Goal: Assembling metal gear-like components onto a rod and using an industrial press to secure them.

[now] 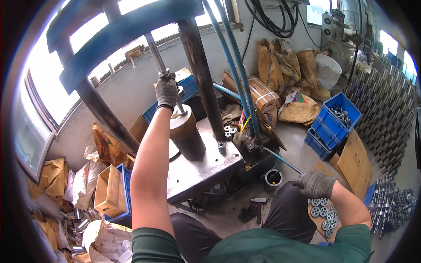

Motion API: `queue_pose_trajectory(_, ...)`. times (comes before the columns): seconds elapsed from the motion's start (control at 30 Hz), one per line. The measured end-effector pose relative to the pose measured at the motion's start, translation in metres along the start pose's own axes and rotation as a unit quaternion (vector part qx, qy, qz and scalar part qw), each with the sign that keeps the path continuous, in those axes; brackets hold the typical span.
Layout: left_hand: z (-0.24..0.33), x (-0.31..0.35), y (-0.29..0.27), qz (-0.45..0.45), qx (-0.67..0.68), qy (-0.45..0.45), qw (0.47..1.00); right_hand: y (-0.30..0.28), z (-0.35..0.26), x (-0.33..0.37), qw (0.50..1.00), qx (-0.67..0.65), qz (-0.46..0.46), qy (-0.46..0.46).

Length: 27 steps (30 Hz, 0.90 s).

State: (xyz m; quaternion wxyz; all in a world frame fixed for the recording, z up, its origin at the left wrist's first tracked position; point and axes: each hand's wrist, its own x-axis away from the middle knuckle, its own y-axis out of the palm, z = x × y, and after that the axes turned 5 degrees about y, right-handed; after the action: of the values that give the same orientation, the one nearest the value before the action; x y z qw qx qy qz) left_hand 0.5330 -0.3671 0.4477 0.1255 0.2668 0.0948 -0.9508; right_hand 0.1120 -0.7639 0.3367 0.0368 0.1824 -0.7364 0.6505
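My left hand (167, 90), in a dark grey glove, is raised just under the steel ram (154, 49) of a press. Its fingers wrap round the upper part of a metal shaft (180, 108); the palm side is hidden. That shaft stands in the top of a thick dark metal cylinder (188, 138) on the steel press table (186, 177). At the right, my right hand (316, 184), gloved too, is closed round the end of a blue lever (285, 161). The lever slants up to a pump unit beside the table. Several small bearings (228, 133) sit near the table's far right corner.
A blue press frame (131, 39) arches overhead on dark columns. On the floor are a hammer (259, 210), a round pot (273, 177) and spoked metal wheels (324, 215). Blue crates (340, 111) and stacked metal tubes (381, 105) stand right; a crate holding a box (109, 191) is left.
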Motion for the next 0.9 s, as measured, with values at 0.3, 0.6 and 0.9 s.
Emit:
queue_pose_trajectory(0.3, 0.001, 0.004, 0.002, 0.002, 0.03, 0.006, 1.0, -0.011, 0.008, -0.002, 0.988, -0.025, 0.149, -0.02)
queue_pose_trajectory(0.6, 0.006, 0.01, -0.001, 0.001, 0.048, -0.017, 0.999, -0.022, -0.007, -0.004, 0.999, 0.005, 0.031, 0.032)
queue_pose_trajectory(0.9, 0.003, 0.007, -0.001, -0.004, 0.037, -0.01, 0.999, -0.133, -0.009, -0.153, 0.802, -0.099, 0.583, -0.083)
